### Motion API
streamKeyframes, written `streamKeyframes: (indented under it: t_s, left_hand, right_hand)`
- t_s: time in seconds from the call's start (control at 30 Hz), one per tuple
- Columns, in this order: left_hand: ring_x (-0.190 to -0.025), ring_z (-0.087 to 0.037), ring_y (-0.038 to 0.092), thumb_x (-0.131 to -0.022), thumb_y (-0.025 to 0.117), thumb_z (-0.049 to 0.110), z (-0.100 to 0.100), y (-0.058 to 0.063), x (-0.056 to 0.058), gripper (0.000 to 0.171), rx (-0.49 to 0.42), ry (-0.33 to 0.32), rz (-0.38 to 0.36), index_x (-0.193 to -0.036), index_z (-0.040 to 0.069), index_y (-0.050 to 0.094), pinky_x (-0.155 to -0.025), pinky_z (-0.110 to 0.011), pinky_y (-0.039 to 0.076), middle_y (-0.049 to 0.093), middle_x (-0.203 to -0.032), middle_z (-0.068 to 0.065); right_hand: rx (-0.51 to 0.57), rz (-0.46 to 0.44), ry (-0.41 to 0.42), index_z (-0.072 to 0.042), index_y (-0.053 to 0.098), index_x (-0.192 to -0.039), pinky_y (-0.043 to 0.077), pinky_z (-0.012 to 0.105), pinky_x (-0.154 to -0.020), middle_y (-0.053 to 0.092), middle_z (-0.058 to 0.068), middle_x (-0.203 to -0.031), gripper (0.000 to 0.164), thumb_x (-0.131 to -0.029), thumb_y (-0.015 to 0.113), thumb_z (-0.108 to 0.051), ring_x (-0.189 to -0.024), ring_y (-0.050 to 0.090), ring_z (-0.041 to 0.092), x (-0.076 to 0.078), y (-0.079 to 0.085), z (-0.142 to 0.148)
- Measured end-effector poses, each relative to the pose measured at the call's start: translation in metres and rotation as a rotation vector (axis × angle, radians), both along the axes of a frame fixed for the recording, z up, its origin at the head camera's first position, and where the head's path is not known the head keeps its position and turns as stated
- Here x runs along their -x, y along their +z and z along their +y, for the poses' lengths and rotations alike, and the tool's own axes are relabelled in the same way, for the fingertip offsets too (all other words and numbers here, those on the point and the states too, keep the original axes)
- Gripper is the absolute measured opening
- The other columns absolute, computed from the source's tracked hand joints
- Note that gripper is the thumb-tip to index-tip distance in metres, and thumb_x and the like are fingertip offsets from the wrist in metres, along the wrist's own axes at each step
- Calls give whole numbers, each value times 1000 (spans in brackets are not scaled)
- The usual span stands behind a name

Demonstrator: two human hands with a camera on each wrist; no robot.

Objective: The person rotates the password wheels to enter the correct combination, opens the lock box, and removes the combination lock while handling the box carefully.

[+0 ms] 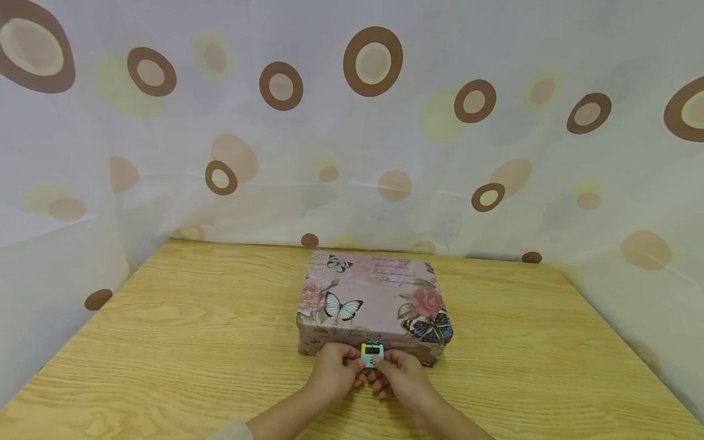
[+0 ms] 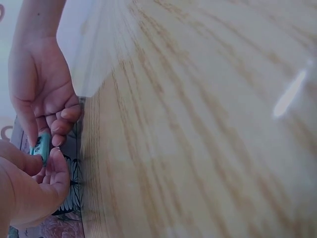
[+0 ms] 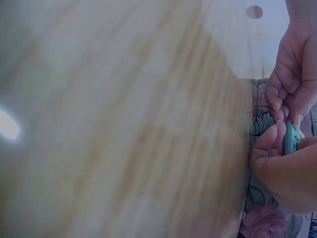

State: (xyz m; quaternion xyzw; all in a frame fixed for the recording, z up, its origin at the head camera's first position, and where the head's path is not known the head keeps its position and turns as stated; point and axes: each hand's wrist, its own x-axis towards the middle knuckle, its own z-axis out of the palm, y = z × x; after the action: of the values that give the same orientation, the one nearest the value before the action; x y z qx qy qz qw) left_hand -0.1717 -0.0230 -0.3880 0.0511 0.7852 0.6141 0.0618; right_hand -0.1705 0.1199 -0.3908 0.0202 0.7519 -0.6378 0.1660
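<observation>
A pink lidded box (image 1: 379, 305) printed with butterflies and roses lies on the wooden table, its lid down. At the middle of its front hangs a small teal and yellow padlock (image 1: 369, 360), by the metal clasp (image 1: 373, 340). My left hand (image 1: 334, 371) pinches the padlock's left side between thumb and fingers. From the other side my right hand (image 1: 404, 377) pinches it too, thumb on its face. In the left wrist view the teal padlock body (image 2: 42, 148) shows small dark marks, partly covered by fingers. Whether its shackle is locked I cannot tell.
The wooden table (image 1: 192, 330) spreads to both sides of the box. Behind it and at both sides hangs a pale sheet (image 1: 330, 146) with brown and yellow circles, close to the box's back edge.
</observation>
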Motion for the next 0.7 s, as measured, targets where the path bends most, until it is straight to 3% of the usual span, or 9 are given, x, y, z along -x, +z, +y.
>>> streamKeyframes:
  t_s: [0.4, 0.7]
  left_hand:
    - [-55, -8, 56, -84, 55, -4, 0, -3, 2, 10, -10, 0, -18, -86, -13, 60, -53, -24, 55, 61, -68, -10]
    - [-55, -8, 57, -84, 56, -4, 0, -3, 2, 10, -18, 8, -15, -85, -13, 60, -53, -25, 56, 62, -68, -12]
  right_hand:
    - [79, -51, 7, 9, 48, -109, 46, 20, -55, 57, -1, -71, 30, -97, 38, -18, -60, 53, 6, 0, 5, 6]
    - [89, -33, 4, 12, 43, -112, 45, 20, -54, 57, -1, -72, 29, -97, 36, -13, -60, 53, 6, 0, 2, 9]
